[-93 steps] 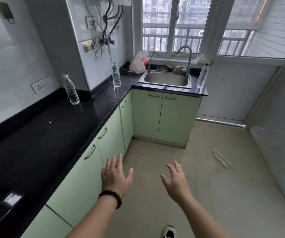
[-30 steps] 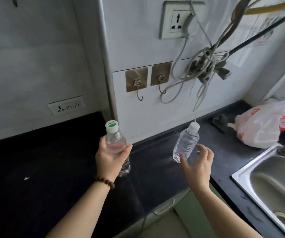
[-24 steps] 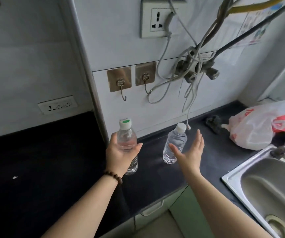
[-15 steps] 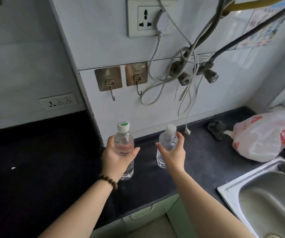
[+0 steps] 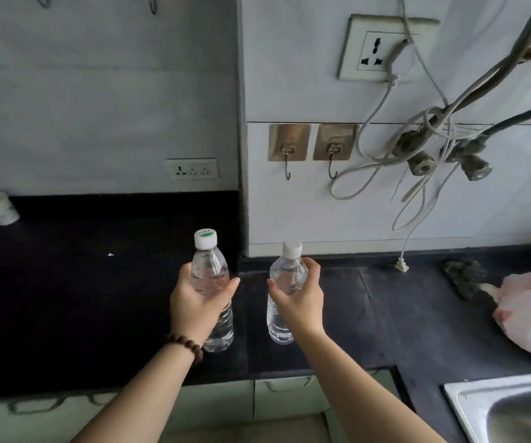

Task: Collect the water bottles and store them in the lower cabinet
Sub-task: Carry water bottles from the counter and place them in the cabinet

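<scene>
Two clear plastic water bottles stand near the frame's centre above the black counter (image 5: pixel 66 298). The green-capped bottle (image 5: pixel 210 276), left of centre, is upright, cap toward the top of the frame, with the left hand (image 5: pixel 197 302) wrapped around its middle. The white-capped bottle (image 5: pixel 284 282), just to its right, is also upright, and the right hand (image 5: pixel 299 298) has its fingers curled around it. Half a second ago both bottles sat slightly further left in the frame, in the same grips.
</scene>
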Tool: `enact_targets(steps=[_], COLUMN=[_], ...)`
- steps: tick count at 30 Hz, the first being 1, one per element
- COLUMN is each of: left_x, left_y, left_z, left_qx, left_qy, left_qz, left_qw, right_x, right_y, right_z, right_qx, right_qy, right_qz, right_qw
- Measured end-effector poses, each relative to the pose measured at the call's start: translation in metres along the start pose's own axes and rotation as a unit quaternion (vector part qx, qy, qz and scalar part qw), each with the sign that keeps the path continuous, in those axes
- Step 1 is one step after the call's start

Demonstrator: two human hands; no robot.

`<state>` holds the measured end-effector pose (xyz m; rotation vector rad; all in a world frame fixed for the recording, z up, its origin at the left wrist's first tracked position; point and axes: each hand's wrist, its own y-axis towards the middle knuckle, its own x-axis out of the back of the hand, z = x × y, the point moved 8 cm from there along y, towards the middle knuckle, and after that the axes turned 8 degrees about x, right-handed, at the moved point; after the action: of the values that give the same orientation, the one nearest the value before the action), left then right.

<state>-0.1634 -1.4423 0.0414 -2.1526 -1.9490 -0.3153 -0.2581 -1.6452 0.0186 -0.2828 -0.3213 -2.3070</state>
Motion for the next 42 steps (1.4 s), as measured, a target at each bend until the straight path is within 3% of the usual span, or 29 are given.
enact_targets(steps=[8, 16, 24, 31, 42], left_x=[0.173, 0.387, 0.591, 0.709, 0.874], left_y=[-0.04, -0.151, -0.305, -0.404, -0.436], left_z=[0.055, 0.147, 0.229, 0.274, 0.357], left_qx=[0.064, 0.138, 0.215, 0.261, 0.282], left_qy=[-0.026, -0.054, -0.045, -0.031, -0.017], left_qz=[-0.142, -0.268, -0.417, -0.518, -0.579], left_qw=[0.987, 0.952, 0.882, 0.814, 0.765], right_x=[-0.138, -0.287, -0.417, -0.506, -0.677], right_y=[-0.094, -0.273, -0.477, -0.61, -0.756], right_z=[0.068, 0.131, 0.187, 0.226, 0.274], right_qx=[0.06, 0.103, 0.146, 0.187, 0.227], right_qy=[0.027, 0.039, 0.079, 0.072, 0.104], right_qz=[0.145, 0.28, 0.417, 0.525, 0.625], right_qw=[0.987, 0.954, 0.894, 0.827, 0.739])
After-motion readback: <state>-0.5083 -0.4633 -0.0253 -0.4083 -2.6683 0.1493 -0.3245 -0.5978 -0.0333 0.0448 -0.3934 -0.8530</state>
